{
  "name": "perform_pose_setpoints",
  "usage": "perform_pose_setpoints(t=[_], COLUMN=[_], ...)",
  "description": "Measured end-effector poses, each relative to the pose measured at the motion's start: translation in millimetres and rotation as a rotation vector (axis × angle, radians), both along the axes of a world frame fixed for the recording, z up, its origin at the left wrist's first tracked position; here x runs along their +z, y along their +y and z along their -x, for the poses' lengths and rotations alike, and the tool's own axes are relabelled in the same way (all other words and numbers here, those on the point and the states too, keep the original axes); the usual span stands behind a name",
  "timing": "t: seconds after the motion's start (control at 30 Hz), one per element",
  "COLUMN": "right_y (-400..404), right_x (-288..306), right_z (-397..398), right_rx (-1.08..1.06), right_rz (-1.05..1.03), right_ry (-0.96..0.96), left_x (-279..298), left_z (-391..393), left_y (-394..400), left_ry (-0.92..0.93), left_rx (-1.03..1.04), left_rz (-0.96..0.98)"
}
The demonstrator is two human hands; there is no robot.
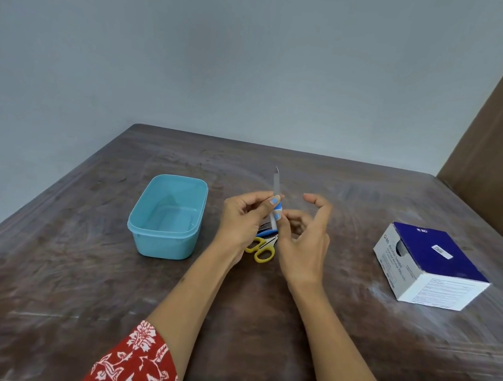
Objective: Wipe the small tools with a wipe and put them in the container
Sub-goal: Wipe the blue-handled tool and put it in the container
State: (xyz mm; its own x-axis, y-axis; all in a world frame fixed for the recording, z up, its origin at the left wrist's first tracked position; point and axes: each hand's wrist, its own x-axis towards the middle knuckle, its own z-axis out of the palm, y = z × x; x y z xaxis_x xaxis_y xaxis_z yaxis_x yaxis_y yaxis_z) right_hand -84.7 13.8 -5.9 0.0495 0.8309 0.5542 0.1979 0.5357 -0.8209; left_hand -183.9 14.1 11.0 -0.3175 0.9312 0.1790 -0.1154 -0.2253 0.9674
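My left hand (244,218) pinches a slim nail file (276,190) with a blue and white handle, holding it upright above the table, its metal tip pointing away from me. My right hand (305,234) hovers just to the right of the file with fingers loosely spread, and I see no wipe in it. Yellow-handled scissors (262,249) lie on the table beneath my hands, with a blue-handled tool (265,232) partly hidden next to them. A light blue plastic container (168,217), open and with nothing inside, stands to the left.
A blue and white box of alcohol swabs (428,265) sits at the right of the wooden table (70,261). A wall lies behind the table, and a brown panel rises at the far right.
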Motion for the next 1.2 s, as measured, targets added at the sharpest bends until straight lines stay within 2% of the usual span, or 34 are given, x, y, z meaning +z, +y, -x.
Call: perform_pose_setpoints(t=[0.13, 0.33, 0.5, 0.73, 0.9, 1.2], right_y=[-1.6, 1.7, -2.4, 0.8, -1.9, -0.1], right_x=[1.2, -2.2, 2.1, -2.3, 1.5, -1.5], right_z=[0.6, 0.5, 0.0, -0.4, -0.9, 0.2], right_rx=[-0.067, -0.006, -0.064, -0.007, -0.041, -0.026], right_rz=[-0.056, 0.019, -0.038, 0.018, -0.041, -0.017], right_ry=[0.007, -0.062, 0.016, -0.104, -0.048, -0.096], left_x=[1.6, 0.2, 2.2, 1.5, 2.5, -0.7], left_z=[-3.0, 0.1, -3.7, 0.3, -4.3, -4.2], left_y=[-0.9, 0.4, -2.1, -1.7, -3.2, -2.0], left_ry=[0.007, -0.037, -0.042, -0.056, -0.019, -0.011], left_rx=[-0.032, -0.032, -0.067, -0.025, -0.051, -0.012], left_rz=[0.002, 0.053, 0.06, 0.094, 0.08, 0.095])
